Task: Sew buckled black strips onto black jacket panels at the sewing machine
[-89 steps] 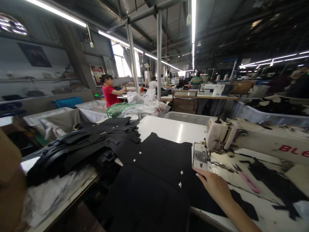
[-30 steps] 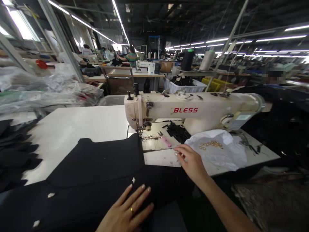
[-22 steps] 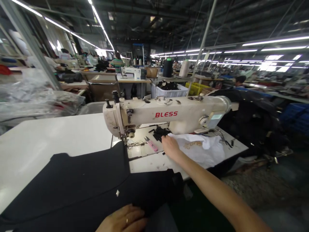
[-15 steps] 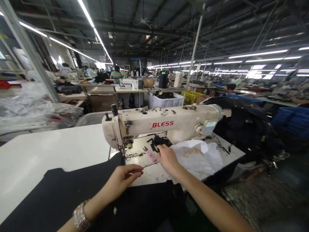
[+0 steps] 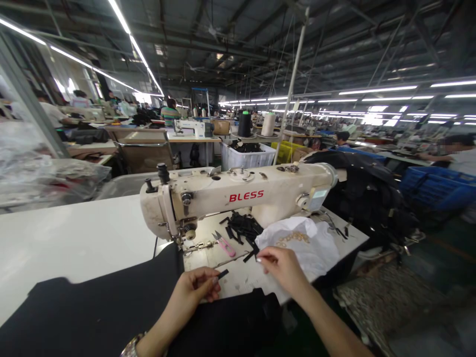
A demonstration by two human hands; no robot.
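Head view, at the sewing machine (image 5: 238, 198): left hand (image 5: 195, 288) pinches a short black strip (image 5: 223, 273) between thumb and fingertips, just above the table. Right hand (image 5: 284, 270) is half closed, fingertips beside a second strip (image 5: 251, 256); whether it has hold, cannot tell. Loose strips (image 5: 241, 229) lie heaped behind, by pink snips (image 5: 223, 245), a white plastic bag (image 5: 303, 248) right, black cloth panel (image 5: 92, 310) near left.

Bare left hand (image 5: 197, 286), bare right hand (image 5: 284, 270), metal-link wristwatch (image 5: 131, 346) on the left wrist
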